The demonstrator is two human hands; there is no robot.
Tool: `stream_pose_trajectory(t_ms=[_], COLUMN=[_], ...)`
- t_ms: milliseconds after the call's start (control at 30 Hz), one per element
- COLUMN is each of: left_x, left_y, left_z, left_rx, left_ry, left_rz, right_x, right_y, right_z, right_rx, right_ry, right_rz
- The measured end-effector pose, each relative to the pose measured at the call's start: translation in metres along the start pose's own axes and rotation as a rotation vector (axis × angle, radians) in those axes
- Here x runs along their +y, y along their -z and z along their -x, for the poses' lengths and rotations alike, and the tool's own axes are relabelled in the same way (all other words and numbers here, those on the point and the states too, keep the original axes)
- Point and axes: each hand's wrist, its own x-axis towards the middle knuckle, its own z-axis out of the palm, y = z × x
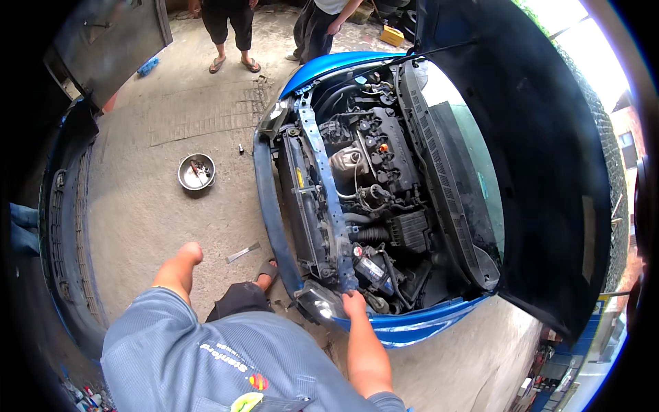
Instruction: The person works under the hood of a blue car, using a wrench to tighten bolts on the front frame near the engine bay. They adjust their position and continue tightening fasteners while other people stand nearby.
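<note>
A rough concrete floor (137, 220) spread under everything, and on it, ahead of the person and to the right, stood a blue car (419, 331), its front end turned to the left. Its dark-lined hood (542, 158) was up, leaving the bay uncovered. At the far left lay a long dark bumper (58, 233), separate from the car. Inside the bay sat the engine (398, 154), with a blue crossbar (319, 154) running along the front of it. Beyond the car were 2 people, partly cut off by the upper edge: a person in black shorts (228, 20) and a co-worker in dark trousers (316, 31). The battery (375, 271) filled the near corner of the bay, close to the clear headlight (317, 303). The right hand (353, 303) touched the end of the crossbar beside that headlight; whether it gripped or merely rested could not be told. The left hand (193, 253) hung over the floor, clear of the car, its fingers too hidden to tell if curled or spread. A metal bowl (195, 188) held small pieces; nearer lay a flat metal strip (243, 253), and beyond, a tiny dark cylinder (241, 149).
</note>
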Motion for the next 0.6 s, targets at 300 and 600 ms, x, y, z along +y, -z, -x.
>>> stream_pose_trajectory(t_ms=[300, 600], left_x=[-0.033, 0.011], left_y=[-0.060, -0.128], left_z=[0.068, 0.216], left_rx=[-0.011, -0.108], left_ry=[-0.333, -0.717], left_rz=[0.131, 0.019], right_x=[-0.013, 0.144], right_y=[-0.018, -0.162], right_z=[0.174, 0.423], right_rx=[-0.146, -0.173], right_ry=[0.206, 0.166], right_rz=[0.010, -0.552])
